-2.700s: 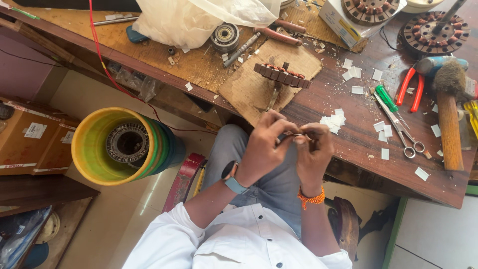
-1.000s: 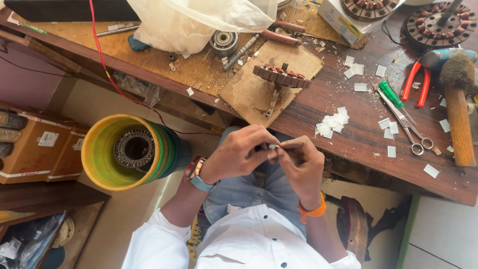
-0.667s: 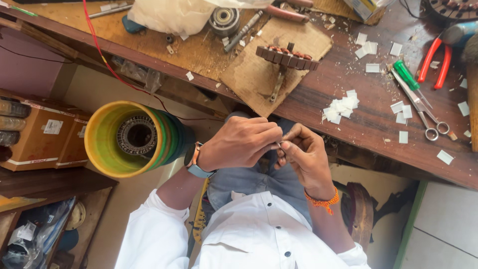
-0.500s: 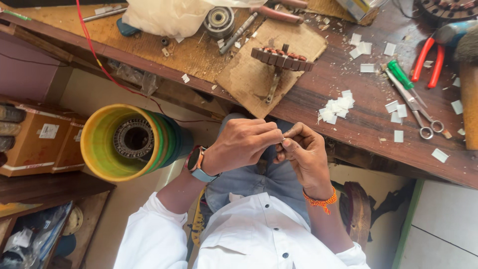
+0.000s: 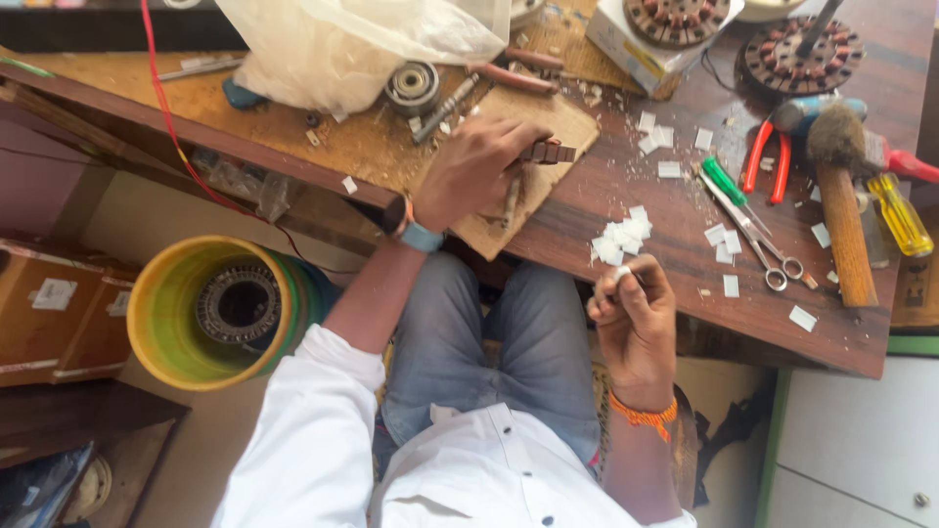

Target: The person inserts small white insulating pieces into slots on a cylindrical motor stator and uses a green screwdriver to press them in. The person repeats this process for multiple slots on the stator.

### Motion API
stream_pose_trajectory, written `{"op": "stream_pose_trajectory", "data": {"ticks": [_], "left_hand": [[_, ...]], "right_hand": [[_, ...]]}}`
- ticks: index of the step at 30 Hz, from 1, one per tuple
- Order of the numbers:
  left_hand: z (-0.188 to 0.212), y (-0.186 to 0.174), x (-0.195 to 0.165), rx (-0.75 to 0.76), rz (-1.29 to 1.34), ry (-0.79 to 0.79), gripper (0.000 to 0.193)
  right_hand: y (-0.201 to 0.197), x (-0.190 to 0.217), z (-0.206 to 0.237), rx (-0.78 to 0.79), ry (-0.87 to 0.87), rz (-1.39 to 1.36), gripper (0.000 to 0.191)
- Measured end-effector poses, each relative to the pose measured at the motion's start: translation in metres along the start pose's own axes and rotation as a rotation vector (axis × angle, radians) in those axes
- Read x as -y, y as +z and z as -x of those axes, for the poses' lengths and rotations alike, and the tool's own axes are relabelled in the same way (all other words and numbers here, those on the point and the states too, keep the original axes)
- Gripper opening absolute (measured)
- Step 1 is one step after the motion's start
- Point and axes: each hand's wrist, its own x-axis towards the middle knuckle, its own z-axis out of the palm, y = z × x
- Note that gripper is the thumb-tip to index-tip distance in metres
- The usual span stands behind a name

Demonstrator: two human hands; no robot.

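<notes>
My left hand (image 5: 476,168) reaches up onto the wooden workbench (image 5: 626,196) and grips a dark round motor stator (image 5: 546,153) that stands on a piece of brown cardboard (image 5: 533,186). My right hand (image 5: 634,318) is held near the bench's front edge, fingers closed on a small white paper slip (image 5: 620,275). A little pile of the same white paper slips (image 5: 620,238) lies on the bench just above my right hand. I sit with blue jeans and a white shirt below.
Scissors (image 5: 751,230), a green screwdriver (image 5: 725,182), red pliers (image 5: 768,161), a wooden hammer (image 5: 841,210) and a yellow screwdriver (image 5: 901,215) lie right. Two more stators (image 5: 800,55) sit top right, a plastic bag (image 5: 352,44) and bearing (image 5: 411,84) top middle. A yellow bucket (image 5: 210,313) stands left.
My hands were together over my lap, working a paper slip. My left hand has since gone up to the bench and taken hold of the stator; my right hand keeps the slip.
</notes>
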Motion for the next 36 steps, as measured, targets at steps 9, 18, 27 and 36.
{"op": "stream_pose_trajectory", "data": {"ticks": [9, 18, 27, 36], "left_hand": [[0.036, -0.008, 0.002, -0.338, 0.527, -0.306, 0.035], [0.055, 0.000, 0.012, -0.329, 0.577, -0.372, 0.036], [0.031, -0.021, 0.015, -0.122, 0.397, -0.325, 0.056], [0.014, -0.010, 0.023, -0.182, 0.417, -0.259, 0.035]], "right_hand": [[0.046, -0.005, -0.033, -0.088, -0.411, 0.604, 0.008], [0.071, -0.056, -0.102, 0.196, -0.886, 1.322, 0.017], [0.064, -0.093, -0.111, 0.043, -0.951, 1.351, 0.020], [0.034, -0.096, -0.124, 0.074, -0.576, 1.117, 0.017]]}}
